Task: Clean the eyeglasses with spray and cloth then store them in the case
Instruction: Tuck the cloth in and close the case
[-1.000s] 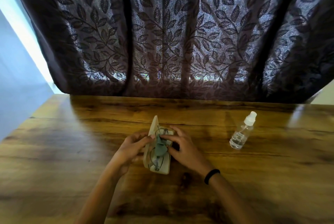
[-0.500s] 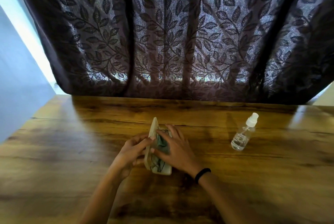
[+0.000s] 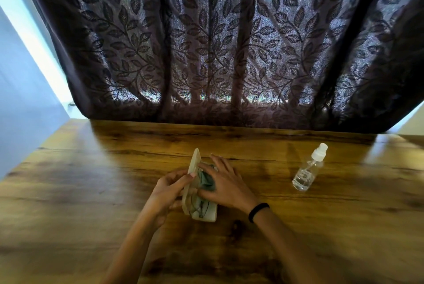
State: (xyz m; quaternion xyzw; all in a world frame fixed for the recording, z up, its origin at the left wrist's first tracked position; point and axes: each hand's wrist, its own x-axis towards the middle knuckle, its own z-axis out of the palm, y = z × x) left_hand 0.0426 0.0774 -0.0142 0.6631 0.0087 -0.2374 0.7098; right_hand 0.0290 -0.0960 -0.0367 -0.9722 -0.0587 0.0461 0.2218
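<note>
A beige eyeglass case (image 3: 207, 215) lies open on the wooden table, its lid (image 3: 194, 164) raised on the left side. Thin-framed eyeglasses (image 3: 199, 205) rest inside it, with a grey-green cloth (image 3: 205, 180) bunched on top of them. My left hand (image 3: 168, 188) holds the lid from the left, fingers on its edge. My right hand (image 3: 226, 186) lies flat over the cloth and presses it down into the case. Most of the cloth and the far half of the glasses are hidden under that hand.
A clear spray bottle (image 3: 307, 172) with a white cap stands to the right of the case. A dark leaf-patterned curtain (image 3: 218, 43) hangs along the table's far edge. A pale wall (image 3: 20, 91) borders the left side.
My right hand has slid left over the cloth and flattened on it, pushing it deeper into the case. The left hand has stayed on the lid.
</note>
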